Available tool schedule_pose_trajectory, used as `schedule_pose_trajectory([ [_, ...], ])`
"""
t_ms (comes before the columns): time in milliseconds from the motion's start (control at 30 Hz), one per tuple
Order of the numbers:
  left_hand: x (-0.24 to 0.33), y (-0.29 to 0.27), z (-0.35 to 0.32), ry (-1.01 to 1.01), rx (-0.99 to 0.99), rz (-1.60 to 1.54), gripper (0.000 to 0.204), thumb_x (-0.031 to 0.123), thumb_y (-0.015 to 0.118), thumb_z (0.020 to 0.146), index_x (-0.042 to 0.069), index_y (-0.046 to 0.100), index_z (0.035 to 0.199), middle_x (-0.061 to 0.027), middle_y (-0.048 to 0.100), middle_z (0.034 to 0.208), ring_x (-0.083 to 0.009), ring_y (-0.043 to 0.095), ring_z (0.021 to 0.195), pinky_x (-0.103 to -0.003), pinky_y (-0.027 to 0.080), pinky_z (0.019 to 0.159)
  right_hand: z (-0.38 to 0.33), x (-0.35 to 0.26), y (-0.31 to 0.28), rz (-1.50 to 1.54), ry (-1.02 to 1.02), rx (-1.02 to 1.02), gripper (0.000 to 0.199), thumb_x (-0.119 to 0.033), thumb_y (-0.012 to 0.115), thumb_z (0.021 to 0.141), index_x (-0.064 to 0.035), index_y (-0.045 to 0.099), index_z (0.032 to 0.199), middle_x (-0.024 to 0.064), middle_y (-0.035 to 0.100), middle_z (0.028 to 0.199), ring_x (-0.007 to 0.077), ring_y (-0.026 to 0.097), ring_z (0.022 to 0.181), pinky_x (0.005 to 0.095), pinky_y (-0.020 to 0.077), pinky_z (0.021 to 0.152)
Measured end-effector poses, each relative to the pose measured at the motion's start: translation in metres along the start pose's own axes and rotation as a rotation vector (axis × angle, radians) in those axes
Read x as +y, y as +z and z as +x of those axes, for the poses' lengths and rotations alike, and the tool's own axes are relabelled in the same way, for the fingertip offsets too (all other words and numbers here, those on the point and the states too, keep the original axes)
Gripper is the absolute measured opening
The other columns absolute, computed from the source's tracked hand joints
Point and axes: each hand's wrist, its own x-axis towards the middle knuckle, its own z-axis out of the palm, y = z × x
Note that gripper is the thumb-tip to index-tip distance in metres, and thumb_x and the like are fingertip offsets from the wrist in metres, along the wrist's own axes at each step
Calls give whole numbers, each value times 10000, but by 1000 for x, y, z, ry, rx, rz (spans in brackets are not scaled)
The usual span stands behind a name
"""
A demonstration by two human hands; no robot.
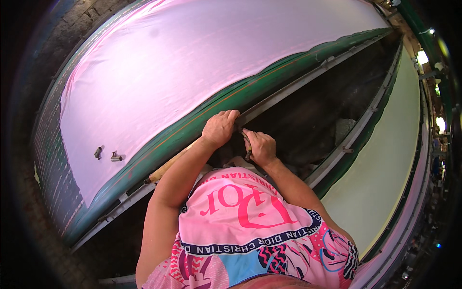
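Observation:
My left hand (221, 127) is closed at the near edge of the long table, its fingers curled down over the grey metal rail (276, 98). What its fingertips touch is hidden behind the rail and the hand. Just right of it and lower, my right hand (260, 147) grips a narrow, worn metal tool (248, 153), which I cannot make out more exactly. The tool's upper end comes close to the rail beside my left hand. Pale pink fabric (192, 62) lies spread over the green tabletop (226, 101).
Two small metal cylindrical pieces, one (98, 152) beside the other (116, 157), lie on the fabric at the left. A tan rod (173, 161) runs along the table's side. Right of a dark gap stands another table with pale yellow-green cloth (380, 168) and its own rail (365, 118).

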Motion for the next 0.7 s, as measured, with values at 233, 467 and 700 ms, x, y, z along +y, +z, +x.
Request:
schedule_pose_trajectory([
  [233,1,-2,1,1,14,-44,298,103,683,1001,107,620,1292,-145,758,1134,-380,740,1110,-505,605,956,0,2,4,-83,-37,45,209,-178,725,1021,-95,777,1206,46,716,817,273,705,749,443,541,660],
  [467,-2,-1,2,7,2,-51,304,102,698,988,108,622,1282,-148,750,1133,-388,728,1108,-513,599,956,3,5,3,-170,-67,2,165,-183,724,1034,-114,792,1167,32,702,798,251,697,744,427,528,665],
  [700,1,-3,4,-5,-26,-63,304,100,713,972,114,633,1265,-149,735,1115,-382,727,1108,-503,601,957,-1,7,17,-35,21,69,185,-211,735,1058,-101,764,1203,56,735,835,278,714,775,425,539,689],
])
